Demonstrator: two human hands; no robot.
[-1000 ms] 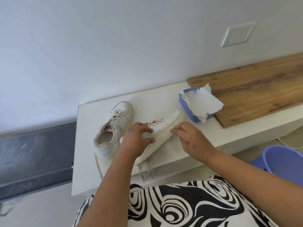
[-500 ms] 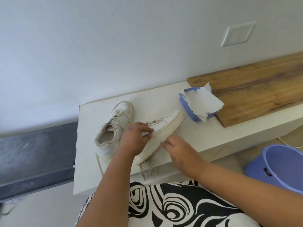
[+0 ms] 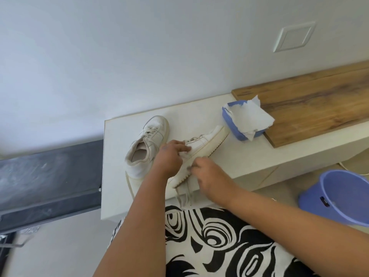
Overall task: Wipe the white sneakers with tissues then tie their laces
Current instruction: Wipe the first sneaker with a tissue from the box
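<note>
- Sneakers, both white with cream soles, sit on the pale ledge (image 3: 191, 114): the upright sneaker (image 3: 146, 145) at 9 o'clock of the tilted sneaker (image 3: 205, 144), whose ridged sole edge faces the camera.
- Left hand (image 3: 169, 158) grips the tilted sneaker's upper, fingers curled over it.
- Right hand (image 3: 209, 174) presses at the sole edge, fingers bent; whether it pinches a tissue is unclear.
- Laces (image 3: 184, 196) dangle over the ledge front.
- Tissue box (image 3: 242, 121), blue, lies at 2 o'clock, a tissue covering its top.
</note>
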